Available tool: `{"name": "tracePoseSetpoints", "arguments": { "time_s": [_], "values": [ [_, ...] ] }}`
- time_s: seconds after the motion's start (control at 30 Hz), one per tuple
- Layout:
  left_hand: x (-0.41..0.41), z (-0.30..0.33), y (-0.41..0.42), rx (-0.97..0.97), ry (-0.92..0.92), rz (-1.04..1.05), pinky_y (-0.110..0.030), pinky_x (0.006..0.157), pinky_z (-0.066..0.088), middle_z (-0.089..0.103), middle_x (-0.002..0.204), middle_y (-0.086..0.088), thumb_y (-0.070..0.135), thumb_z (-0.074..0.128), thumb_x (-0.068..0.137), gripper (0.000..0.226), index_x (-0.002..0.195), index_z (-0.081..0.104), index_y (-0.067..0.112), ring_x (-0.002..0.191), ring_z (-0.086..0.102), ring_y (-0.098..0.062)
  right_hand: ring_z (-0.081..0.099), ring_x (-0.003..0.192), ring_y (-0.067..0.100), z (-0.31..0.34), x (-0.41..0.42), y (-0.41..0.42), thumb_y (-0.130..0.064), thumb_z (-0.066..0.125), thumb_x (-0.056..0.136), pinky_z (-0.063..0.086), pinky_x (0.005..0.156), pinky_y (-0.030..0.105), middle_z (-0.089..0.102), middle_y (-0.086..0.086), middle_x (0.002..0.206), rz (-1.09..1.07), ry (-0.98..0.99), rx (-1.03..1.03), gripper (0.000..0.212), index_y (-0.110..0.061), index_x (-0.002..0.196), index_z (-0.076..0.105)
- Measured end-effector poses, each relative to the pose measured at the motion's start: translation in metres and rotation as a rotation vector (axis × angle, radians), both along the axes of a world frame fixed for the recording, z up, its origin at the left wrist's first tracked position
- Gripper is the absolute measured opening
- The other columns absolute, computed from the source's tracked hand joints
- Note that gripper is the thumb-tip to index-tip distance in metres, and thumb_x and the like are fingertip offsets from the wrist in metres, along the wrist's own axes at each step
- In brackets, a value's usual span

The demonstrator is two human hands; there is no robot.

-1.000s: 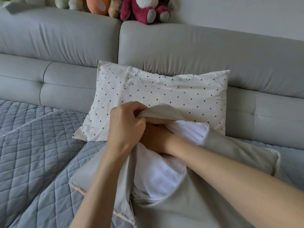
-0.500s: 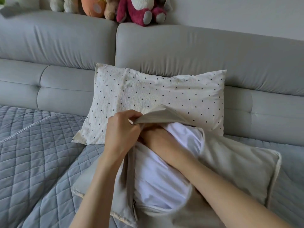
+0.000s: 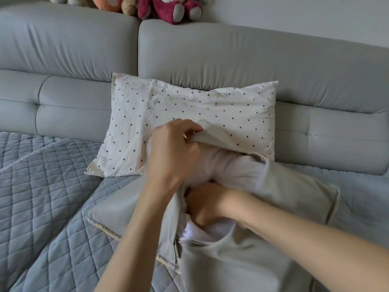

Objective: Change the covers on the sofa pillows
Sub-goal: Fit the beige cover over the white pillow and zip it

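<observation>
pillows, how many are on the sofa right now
2: the polka-dot pillow leaning on the sofa backrest, and the beige-covered pillow in front, being handled by both hands.

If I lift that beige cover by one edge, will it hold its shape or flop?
Probably flop: the beige cover folds where the left hand pinches its flap. Likely light, since it drapes loosely over the white insert. It wrinkles rather than springing back.

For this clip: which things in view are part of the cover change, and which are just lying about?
In the job:
left hand
right hand
beige cover
white pillow
dotted pillow

Lying about:
soft toys
quilted blanket
sofa
</observation>
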State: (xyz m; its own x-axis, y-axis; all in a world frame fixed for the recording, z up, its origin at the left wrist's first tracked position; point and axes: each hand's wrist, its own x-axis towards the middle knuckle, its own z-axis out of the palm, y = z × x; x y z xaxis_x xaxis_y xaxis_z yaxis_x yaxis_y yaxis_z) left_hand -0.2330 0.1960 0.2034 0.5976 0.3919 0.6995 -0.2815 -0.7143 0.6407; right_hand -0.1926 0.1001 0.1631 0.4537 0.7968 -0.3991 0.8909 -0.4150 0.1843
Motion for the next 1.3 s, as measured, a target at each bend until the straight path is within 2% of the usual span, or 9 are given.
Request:
{"name": "tracePoseSetpoints", "arguments": {
  "time_s": [0.13, 0.23, 0.4, 0.57, 0.73, 0.9, 0.97, 1.07, 1.3],
  "values": [
    [0.006, -0.006, 0.002, 0.076, 0.055, 0.094, -0.031, 0.064, 0.046, 0.067, 0.078, 0.003, 0.009, 0.05, 0.063, 0.033, 0.083, 0.074, 0.018, 0.065, 0.055, -0.017, 0.037, 0.131, 0.031, -0.021, 0.01, 0.009, -0.05, 0.028, 0.089, 0.027, 0.107, 0.051, 0.045, 0.01, 0.14, -0.062, -0.056, 0.016, 0.059, -0.013, 0.128, 0.051],
    [0.006, -0.015, 0.016, 0.059, 0.161, 0.164, -0.036, 0.065, 0.047, 0.062, 0.078, 0.006, 0.001, 0.057, 0.07, 0.033, 0.082, 0.071, 0.027, 0.069, 0.058, -0.025, 0.05, 0.115, 0.031, -0.024, -0.005, -0.005, -0.051, 0.016, 0.079, 0.031, 0.102, 0.046, 0.059, 0.008, 0.122, -0.05, -0.149, 0.527, 0.066, -0.015, 0.113, 0.06],
    [-0.003, -0.012, 0.022, 0.07, 0.282, 0.17, -0.036, 0.071, 0.047, 0.049, 0.086, 0.005, -0.003, 0.056, 0.07, 0.047, 0.101, 0.067, 0.03, 0.075, 0.054, -0.024, 0.055, 0.112, 0.024, -0.012, -0.015, -0.035, -0.045, 0.049, 0.083, 0.034, 0.101, 0.043, 0.062, 0.005, 0.116, -0.004, -0.429, 1.17, 0.037, -0.02, 0.102, 0.069],
    [-0.006, -0.017, 0.006, 0.119, 0.359, 0.112, -0.028, 0.066, 0.034, 0.055, 0.081, 0.002, 0.01, 0.065, 0.08, 0.032, 0.107, 0.064, 0.027, 0.08, 0.056, -0.024, 0.055, 0.104, 0.025, 0.01, -0.007, -0.058, -0.048, 0.051, 0.08, 0.04, 0.086, 0.035, 0.06, 0.001, 0.116, -0.536, -0.321, 0.91, 0.049, -0.018, 0.119, 0.054],
    [-0.019, -0.006, -0.019, 0.03, 0.45, -0.039, -0.033, 0.066, 0.032, 0.06, 0.079, 0.0, 0.008, 0.047, 0.087, 0.036, 0.12, 0.049, 0.021, 0.081, 0.053, -0.025, 0.063, 0.07, 0.029, 0.019, -0.004, -0.079, -0.001, 0.046, 0.068, 0.032, 0.071, 0.031, 0.065, 0.005, 0.07, -0.368, -0.345, 1.179, 0.021, -0.012, 0.074, 0.062],
    [-0.036, 0.017, -0.031, -0.15, 0.379, -0.15, -0.009, 0.061, 0.04, 0.061, 0.079, 0.009, 0.004, 0.045, 0.086, 0.029, 0.098, 0.055, 0.028, 0.07, 0.056, 0.005, 0.055, 0.084, 0.027, 0.073, -0.014, -0.096, -0.006, 0.035, 0.064, 0.042, 0.075, 0.036, 0.062, 0.006, 0.086, -0.308, -0.26, 1.368, 0.04, -0.012, 0.088, 0.066],
    [-0.038, 0.02, -0.03, -0.324, 0.45, -0.195, -0.021, 0.072, 0.045, 0.066, 0.084, 0.001, 0.004, 0.047, 0.085, 0.026, 0.096, 0.062, 0.021, 0.081, 0.061, -0.008, 0.053, 0.09, 0.025, 0.081, -0.012, -0.093, -0.009, 0.032, 0.063, 0.041, 0.078, 0.036, 0.061, 0.005, 0.09, -0.289, -0.254, 1.333, 0.042, -0.013, 0.089, 0.065],
    [-0.039, 0.02, -0.028, -0.537, 0.671, -0.328, -0.019, 0.051, 0.043, 0.062, 0.082, -0.011, 0.004, 0.048, 0.087, 0.019, 0.09, 0.064, 0.013, 0.07, 0.056, -0.021, 0.052, 0.094, 0.025, 0.075, -0.005, -0.087, -0.012, 0.034, 0.064, 0.041, 0.081, 0.033, 0.06, 0.005, 0.093, -0.291, -0.251, 1.323, 0.042, -0.013, 0.09, 0.067],
    [-0.016, -0.01, -0.019, 0.077, 0.848, -0.078, -0.023, 0.059, 0.044, 0.061, 0.072, 0.001, 0.02, 0.053, 0.083, 0.01, 0.072, 0.052, 0.021, 0.066, 0.06, -0.018, 0.052, 0.074, 0.004, 0.04, -0.007, -0.075, -0.041, 0.045, 0.073, 0.038, 0.068, 0.028, 0.057, -0.015, 0.07, -0.536, 0.293, 1.198, 0.02, -0.025, 0.073, 0.056]
  ]
}}
